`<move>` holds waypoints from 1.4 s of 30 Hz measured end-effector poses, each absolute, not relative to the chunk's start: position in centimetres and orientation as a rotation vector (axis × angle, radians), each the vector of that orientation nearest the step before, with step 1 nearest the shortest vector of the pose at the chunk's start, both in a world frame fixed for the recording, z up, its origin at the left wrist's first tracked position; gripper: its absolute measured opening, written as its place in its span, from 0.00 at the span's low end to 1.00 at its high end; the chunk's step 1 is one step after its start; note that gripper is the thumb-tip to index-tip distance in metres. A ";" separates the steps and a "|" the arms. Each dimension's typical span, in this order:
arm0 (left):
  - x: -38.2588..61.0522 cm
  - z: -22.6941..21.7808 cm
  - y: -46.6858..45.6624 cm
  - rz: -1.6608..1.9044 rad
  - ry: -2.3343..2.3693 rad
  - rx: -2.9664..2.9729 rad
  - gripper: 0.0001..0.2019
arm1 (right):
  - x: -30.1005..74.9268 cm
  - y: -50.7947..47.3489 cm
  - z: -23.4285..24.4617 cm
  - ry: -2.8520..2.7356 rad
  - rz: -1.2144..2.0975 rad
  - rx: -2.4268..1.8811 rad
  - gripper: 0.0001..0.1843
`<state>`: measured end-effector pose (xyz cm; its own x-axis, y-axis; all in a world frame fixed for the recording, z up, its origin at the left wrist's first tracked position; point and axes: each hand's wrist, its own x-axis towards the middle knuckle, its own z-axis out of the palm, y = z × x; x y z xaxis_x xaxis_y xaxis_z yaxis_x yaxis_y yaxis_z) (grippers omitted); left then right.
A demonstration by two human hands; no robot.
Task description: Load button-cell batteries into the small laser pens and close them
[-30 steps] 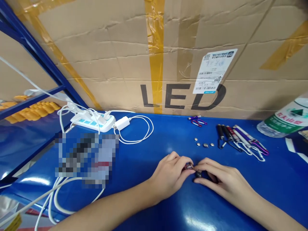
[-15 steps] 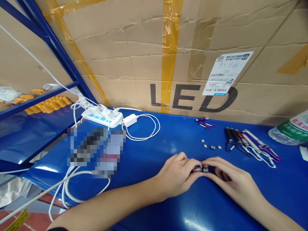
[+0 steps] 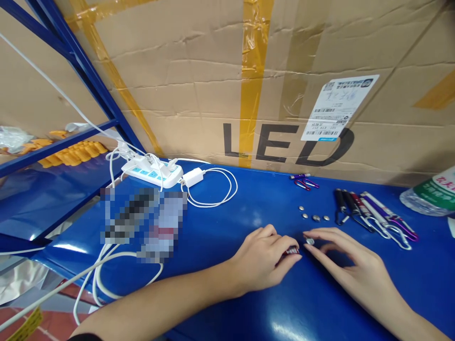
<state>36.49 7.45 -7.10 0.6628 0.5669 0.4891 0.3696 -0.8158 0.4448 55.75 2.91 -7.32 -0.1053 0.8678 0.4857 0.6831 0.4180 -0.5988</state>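
Note:
My left hand (image 3: 263, 258) is closed around a small dark red flashlight barrel (image 3: 292, 250); most of it is hidden in the fingers, with one end showing by the thumb. Just to its right, my right hand (image 3: 350, 260) pinches a small silver button cell (image 3: 310, 241) between thumb and fingertips. A narrow gap separates the two hands. Beyond the right hand, several loose button cells (image 3: 316, 218) lie on the blue tabletop (image 3: 227, 222). Further right, several slim keychain flashlights (image 3: 357, 204) with carabiner clips lie side by side.
A purple keychain flashlight (image 3: 300, 176) and red and purple clips lie by the large cardboard box (image 3: 199, 94). A plastic bottle (image 3: 432, 194) is at the right. On the left are a white power strip (image 3: 152, 173), a charger (image 3: 193, 177), cables and two pixelated items.
My hands have come apart. The right one has drawn back slightly from the barrel with the silver cell in its fingertips; the left hand stays almost still.

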 end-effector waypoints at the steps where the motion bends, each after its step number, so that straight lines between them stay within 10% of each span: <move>1: 36.5 -7.1 7.5 0.901 0.749 2.574 0.10 | 55.8 2.9 -7.4 -1.850 0.288 -1.332 0.10; 42: 36.7 -6.6 8.0 0.937 0.585 2.608 0.07 | 55.5 2.3 -6.5 -1.699 0.605 -1.064 0.03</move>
